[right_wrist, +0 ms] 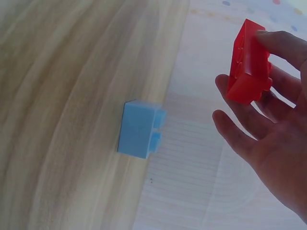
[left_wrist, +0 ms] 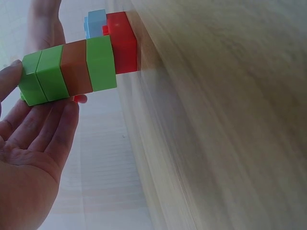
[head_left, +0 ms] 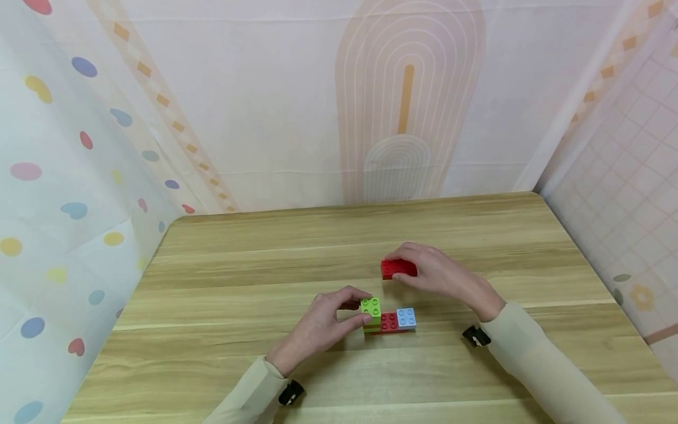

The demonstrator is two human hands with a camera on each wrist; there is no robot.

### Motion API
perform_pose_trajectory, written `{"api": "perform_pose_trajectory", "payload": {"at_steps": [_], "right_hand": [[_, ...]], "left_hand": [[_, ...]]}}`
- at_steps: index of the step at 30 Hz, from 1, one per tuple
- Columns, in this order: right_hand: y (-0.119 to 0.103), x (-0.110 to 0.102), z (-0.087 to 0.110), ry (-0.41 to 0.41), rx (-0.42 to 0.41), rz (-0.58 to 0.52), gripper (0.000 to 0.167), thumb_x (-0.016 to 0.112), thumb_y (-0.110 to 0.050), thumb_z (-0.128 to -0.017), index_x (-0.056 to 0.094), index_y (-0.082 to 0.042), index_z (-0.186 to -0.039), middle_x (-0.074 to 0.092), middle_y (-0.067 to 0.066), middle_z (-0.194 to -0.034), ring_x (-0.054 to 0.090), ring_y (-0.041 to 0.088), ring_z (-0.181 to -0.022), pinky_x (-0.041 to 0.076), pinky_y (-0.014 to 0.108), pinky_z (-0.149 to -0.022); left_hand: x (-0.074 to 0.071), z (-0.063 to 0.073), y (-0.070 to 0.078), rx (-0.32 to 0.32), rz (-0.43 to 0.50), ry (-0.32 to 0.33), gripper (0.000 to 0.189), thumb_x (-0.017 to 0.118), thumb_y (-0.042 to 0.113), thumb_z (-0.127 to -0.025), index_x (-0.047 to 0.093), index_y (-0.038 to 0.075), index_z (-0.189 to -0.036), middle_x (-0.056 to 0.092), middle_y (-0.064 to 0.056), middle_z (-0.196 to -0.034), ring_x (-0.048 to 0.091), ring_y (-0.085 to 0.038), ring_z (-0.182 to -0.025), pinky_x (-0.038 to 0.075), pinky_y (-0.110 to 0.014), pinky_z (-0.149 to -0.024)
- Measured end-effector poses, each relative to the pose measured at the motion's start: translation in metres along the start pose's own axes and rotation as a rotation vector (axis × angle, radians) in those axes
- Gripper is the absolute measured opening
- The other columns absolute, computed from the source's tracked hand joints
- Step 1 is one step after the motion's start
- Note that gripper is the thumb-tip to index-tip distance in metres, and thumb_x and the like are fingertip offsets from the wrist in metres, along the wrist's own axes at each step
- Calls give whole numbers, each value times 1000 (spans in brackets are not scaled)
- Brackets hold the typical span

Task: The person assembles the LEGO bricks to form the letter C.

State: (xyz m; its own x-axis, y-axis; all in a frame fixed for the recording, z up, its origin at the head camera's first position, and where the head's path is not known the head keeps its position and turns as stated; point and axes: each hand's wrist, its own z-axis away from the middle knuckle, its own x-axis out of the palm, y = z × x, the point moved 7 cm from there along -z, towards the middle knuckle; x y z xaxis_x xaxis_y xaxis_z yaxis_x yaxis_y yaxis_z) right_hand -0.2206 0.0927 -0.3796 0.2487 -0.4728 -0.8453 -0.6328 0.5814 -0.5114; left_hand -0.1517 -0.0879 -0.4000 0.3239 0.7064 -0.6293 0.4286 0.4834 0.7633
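My left hand point(head_left: 328, 321) pinches a stack of bricks between thumb and fingers near its top. In the left wrist view the stack has two light green bricks point(left_wrist: 50, 74), a brown brick point(left_wrist: 76, 68) and another green brick point(left_wrist: 100, 63) at the bottom. That stack stands on the left end of a long red brick point(head_left: 389, 322) lying on the table. A light blue brick point(head_left: 406, 318) sits on the red brick's right end. Beyond them, my right hand point(head_left: 436, 272) holds a second long red brick point(right_wrist: 250, 67) above the table, its studs turned towards the palm.
The wooden table point(head_left: 238, 253) reaches back to a patterned curtain point(head_left: 275, 106). More curtain hangs along the left and right sides. Both wrists carry a small black device point(head_left: 291, 392) near the sleeve cuff.
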Motion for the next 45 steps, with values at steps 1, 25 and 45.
{"api": "perform_pose_trajectory", "payload": {"at_steps": [1,25,45], "right_hand": [[-1,-1,1,8,-1,1,32,69,-21,-95,66,-9,-124,65,1,-117,60,14,-102,53,35,-87],[-34,-11,29,138,-127,-79,33,71,-26,-94,66,-13,-123,63,-7,-112,57,6,-90,54,28,-75],[-55,-6,35,138,-206,-98,30,70,-25,-95,67,-9,-120,63,-4,-117,61,10,-101,55,30,-83]], "left_hand": [[0,0,0,-1,0,0,30,71,26,-94,66,15,-122,69,6,-116,66,-13,-103,53,-30,-91],[-1,1,1,32,14,13,29,70,26,-94,65,15,-121,70,5,-114,67,-14,-102,54,-31,-89],[-1,0,0,43,13,10,30,70,26,-94,65,15,-121,69,5,-116,67,-15,-103,54,-30,-89]]}}
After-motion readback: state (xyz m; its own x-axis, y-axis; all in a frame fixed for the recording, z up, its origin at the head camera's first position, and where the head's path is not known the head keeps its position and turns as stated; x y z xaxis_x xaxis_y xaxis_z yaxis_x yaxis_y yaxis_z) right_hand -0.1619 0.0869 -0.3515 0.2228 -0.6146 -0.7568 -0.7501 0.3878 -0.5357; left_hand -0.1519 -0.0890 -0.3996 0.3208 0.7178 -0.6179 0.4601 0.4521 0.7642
